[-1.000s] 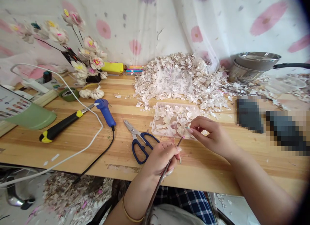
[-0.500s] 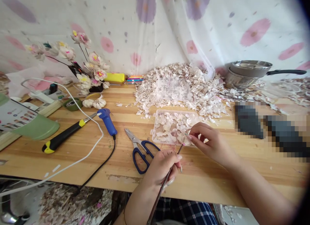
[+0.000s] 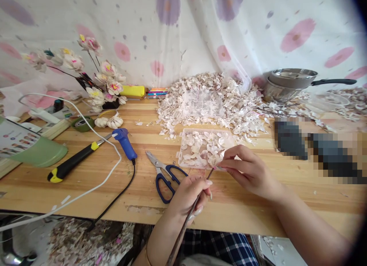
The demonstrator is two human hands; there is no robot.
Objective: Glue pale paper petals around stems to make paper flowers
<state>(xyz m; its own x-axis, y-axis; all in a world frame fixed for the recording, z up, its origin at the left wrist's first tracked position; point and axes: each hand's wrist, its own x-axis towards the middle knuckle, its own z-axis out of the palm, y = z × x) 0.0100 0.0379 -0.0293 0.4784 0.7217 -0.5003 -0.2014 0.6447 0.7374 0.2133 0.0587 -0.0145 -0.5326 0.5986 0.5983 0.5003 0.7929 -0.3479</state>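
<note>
Far left: pale green container with printed figures (image 3: 43, 147) is seen, cut by the frame edge. Next, black-and-yellow utility knife (image 3: 77, 159) is laid slantwise, crossed near its blade by a white cable (image 3: 113, 143). Blue plastic glue gun (image 3: 125, 143) is placed just beside it; then navy-handled steel scissors (image 3: 164, 176), blades spread, pointed away from the person.

Left hand (image 3: 195, 193) is clamped on slim dark-brown stick (image 3: 183, 229), gripped a little short of its pink-tipped end, over the near part of the pale wooden table (image 3: 243, 216). Clear plastic box (image 3: 181, 147) with white petal-like flakes (image 3: 197, 143) is set just beyond that end. By right hand (image 3: 249, 170), thumb and forefinger are pressed together at the pink tip; whether a flake is pinched there cannot be told. Farther right, metal pans (image 3: 283, 91) are stacked, one black-handled.

For good work here, the stick should be held firm close to its tip so no roll is allowed; the right-hand pinch should be kept light, since the flakes look thin and easily torn.

Long axis of stick: diagonal, lower left to upper right. Pink end is pointed forward and rightward, away from the person; thicker near end is cut off by the bottom frame edge.
</note>
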